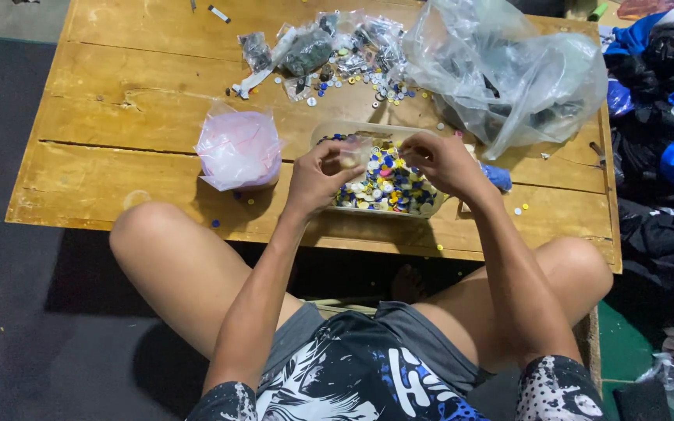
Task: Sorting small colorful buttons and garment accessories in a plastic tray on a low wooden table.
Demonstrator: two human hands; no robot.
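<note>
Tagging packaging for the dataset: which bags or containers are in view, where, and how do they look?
Small clear bag: pinched between left hand and right hand, above the tub.
Tub: table centre, clear, oblong, full of mixed-colour buttons.
Pink bag: left of tub, rounded.
Large clear bag: far right, crumpled.
Small packets: far edge, clear.

- We cannot tell what the left hand (317,175) pinches; it is too small.
- The right hand (438,160) hides part of the clear tub (329,131) of buttons.
- The big plastic bag (509,74) blurs its contents.
- The heap of clothes (665,140) runs off the right edge.
</note>
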